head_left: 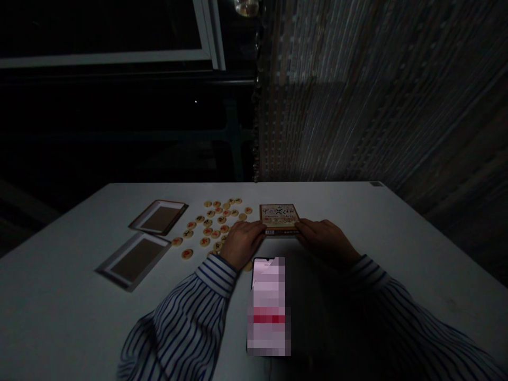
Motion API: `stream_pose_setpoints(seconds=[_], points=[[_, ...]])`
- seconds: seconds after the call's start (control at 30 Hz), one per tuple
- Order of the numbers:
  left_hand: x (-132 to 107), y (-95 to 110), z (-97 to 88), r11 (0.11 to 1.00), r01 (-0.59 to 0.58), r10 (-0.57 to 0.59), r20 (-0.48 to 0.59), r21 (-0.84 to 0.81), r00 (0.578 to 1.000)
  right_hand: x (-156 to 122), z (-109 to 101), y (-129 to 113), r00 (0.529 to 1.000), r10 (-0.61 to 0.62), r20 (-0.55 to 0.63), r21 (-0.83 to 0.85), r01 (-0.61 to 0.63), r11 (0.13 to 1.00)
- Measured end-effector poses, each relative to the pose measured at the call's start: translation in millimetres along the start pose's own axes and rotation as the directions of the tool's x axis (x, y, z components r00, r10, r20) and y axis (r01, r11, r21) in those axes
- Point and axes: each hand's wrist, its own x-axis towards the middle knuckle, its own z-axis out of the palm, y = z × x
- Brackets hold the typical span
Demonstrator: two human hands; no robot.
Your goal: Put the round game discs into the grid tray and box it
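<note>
A Chinese chess box with a printed lid lies flat on the white table, in front of me. My left hand grips its near left corner, fingers closed along the edge. At the near right corner, my right hand holds the box the same way, its fingers partly in shadow. Round wooden chess pieces with red or dark characters are scattered to the left of the box. My left hand and sleeve hide some of them.
Two open, shallow box halves lie on the left of the table. A lit phone with a blurred-out screen rests between my forearms. Behind the table's far edge hang a string curtain and a dark window.
</note>
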Motion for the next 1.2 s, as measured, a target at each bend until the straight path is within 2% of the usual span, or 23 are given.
stream_pose_setpoints(seconds=[0.5, 0.67, 1.0, 1.2], points=[[-1, 1, 0.2, 1.000, -0.011, 0.011, 0.014, 0.016, 1.000, 0, 0, -2, 1.000, 0.004, 0.004, 0.002, -0.004, 1.000], [-1, 2, 0.8, 1.000, -0.008, 0.008, 0.011, 0.010, 1.000, 0, 0, -2, 0.999, 0.015, 0.045, -0.004, -0.015, 1.000], [-3, -1, 10.9, 0.999, -0.039, 0.040, -0.062, 0.012, 0.997, 0, 2, -1, 0.994, 0.012, 0.107, 0.009, -0.013, 1.000], [-3, -1, 12.5, 0.999, -0.044, 0.044, -0.080, 0.002, 0.996, -2, 7, -2, 0.998, 0.027, 0.057, -0.020, -0.026, 0.999]])
